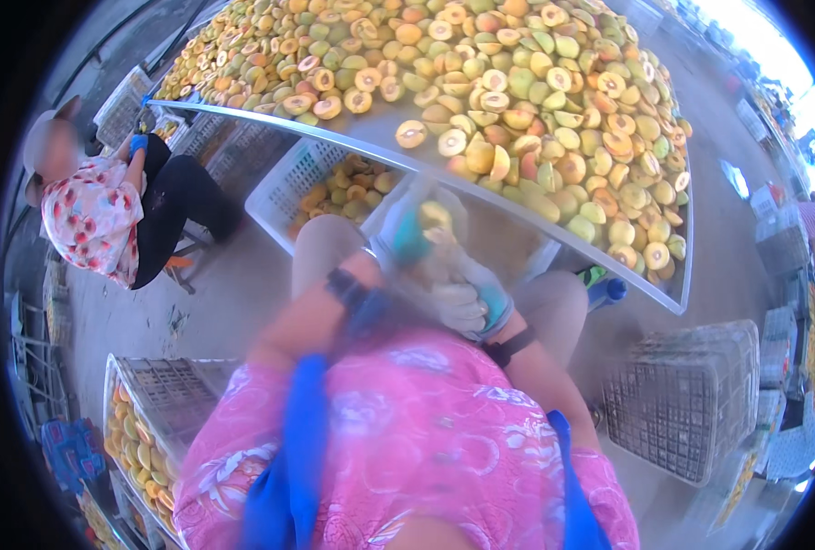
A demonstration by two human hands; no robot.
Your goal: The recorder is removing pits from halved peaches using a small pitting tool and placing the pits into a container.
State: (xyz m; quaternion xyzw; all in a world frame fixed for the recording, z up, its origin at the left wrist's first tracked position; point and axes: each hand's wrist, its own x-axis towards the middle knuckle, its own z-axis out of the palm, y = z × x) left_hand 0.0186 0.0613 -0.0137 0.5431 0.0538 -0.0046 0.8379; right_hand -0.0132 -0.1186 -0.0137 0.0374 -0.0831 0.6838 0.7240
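Observation:
My left hand [411, 237], in a pale and teal glove, is blurred above the crates at the table's near edge. A yellowish fruit piece [435, 215] lies at its fingers; the blur hides how it is held. Close to my lap, my right hand [462, 309], in a white and teal glove, has its fingers curled; whether something is inside cannot be told. Halved apricot-like fruits [493, 101] with brown centres cover the metal-edged table [407, 159]. Below that edge, a white plastic crate [280, 189] holds more fruit pieces, and beside it stands another pale container [548, 258].
At the left a seated person [94, 213] wears blue gloves. An upturned-looking plastic crate [682, 399] stands at the right, and a crate [174, 385] with halved fruit at the lower left. A blue bottle [607, 292] stands beneath the table's right part.

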